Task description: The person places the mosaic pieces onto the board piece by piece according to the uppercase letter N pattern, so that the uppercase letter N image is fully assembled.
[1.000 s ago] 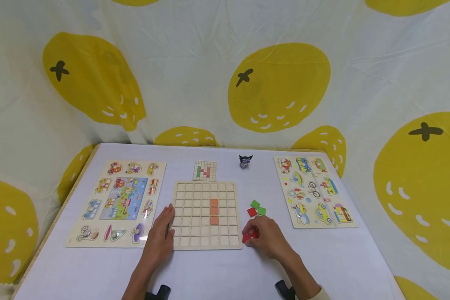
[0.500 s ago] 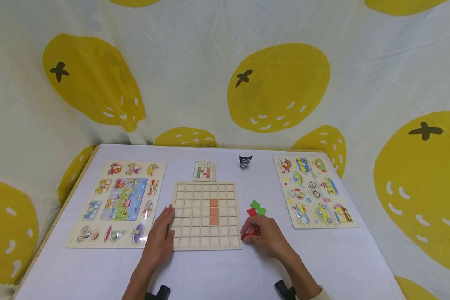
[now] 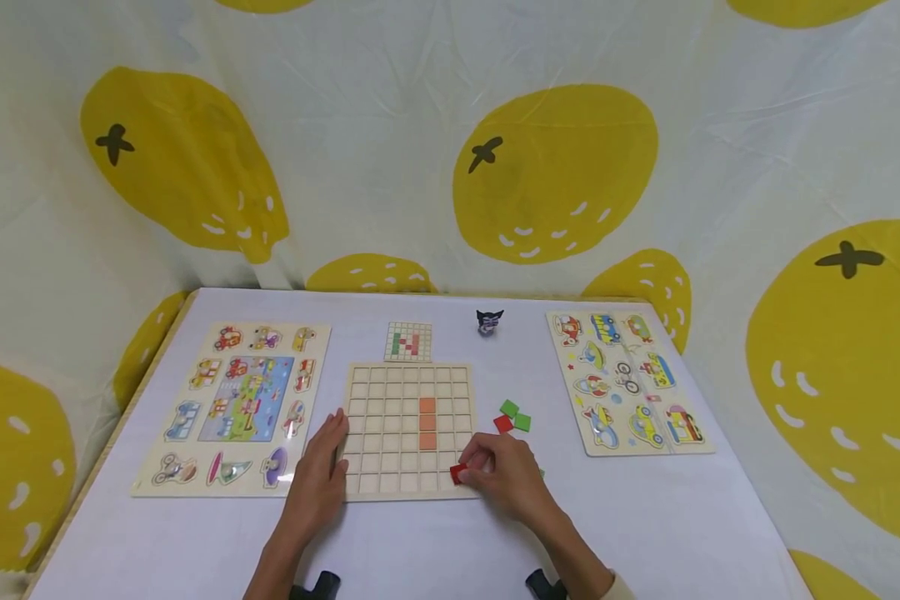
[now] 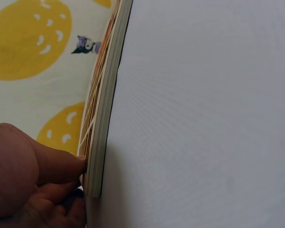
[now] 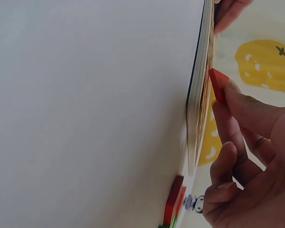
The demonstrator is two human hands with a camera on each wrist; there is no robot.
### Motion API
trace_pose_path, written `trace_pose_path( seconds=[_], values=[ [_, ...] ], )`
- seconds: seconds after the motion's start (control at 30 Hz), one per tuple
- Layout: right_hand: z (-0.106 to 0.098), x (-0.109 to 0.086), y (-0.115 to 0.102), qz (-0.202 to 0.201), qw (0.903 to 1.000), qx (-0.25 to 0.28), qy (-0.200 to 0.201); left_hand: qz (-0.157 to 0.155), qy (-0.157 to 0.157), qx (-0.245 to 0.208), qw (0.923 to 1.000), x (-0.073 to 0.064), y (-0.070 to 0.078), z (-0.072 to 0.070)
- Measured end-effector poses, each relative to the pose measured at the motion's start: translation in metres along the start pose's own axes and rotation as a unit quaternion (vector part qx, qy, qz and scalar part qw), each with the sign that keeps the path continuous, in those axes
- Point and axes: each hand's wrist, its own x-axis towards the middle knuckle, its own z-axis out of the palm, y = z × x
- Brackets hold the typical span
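Observation:
A wooden grid board (image 3: 372,443) lies in the middle of the table, with three orange-red square tiles (image 3: 427,422) in one column. My left hand (image 3: 322,458) rests along its left edge, fingers extended and touching the rim. Between thumb and fingertips my right hand (image 3: 506,479) pinches a red square tile (image 5: 218,84), held tilted over the board's near right corner. Right of the board lie two green tiles (image 3: 522,422) and a red tile (image 3: 503,423). Part of another green tile (image 3: 542,473) peeks out beside my right hand, which hides what is beneath it.
Behind the board is a small pattern card (image 3: 409,342) with green and red squares. A dark-eared figurine (image 3: 488,322) stands at the back. Picture puzzle boards flank the area, one on the left (image 3: 167,442) and one on the right (image 3: 626,414).
My right hand has picked up a red tile from beside the board and moved left with it over the board's near right corner. The left hand stays in place.

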Motion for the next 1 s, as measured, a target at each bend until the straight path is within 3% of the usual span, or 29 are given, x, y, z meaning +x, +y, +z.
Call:
trace_pose_path(
  seconds=[0.27, 0.53, 1.0],
  values=[
    [0.013, 0.012, -0.015, -0.001, 0.9999, -0.003, 0.016, -0.002, 0.0, 0.001, 1.0, 0.0, 0.0, -0.001],
    [0.024, 0.024, -0.03, 0.022, 0.9994, -0.026, 0.005, -0.004, -0.002, -0.003, 1.0, -0.001, 0.0, -0.001],
    [0.033, 0.032, -0.035, 0.016, 0.9975, -0.068, -0.006, -0.005, 0.001, -0.001, 1.0, 0.001, 0.0, 0.0]
  ],
)
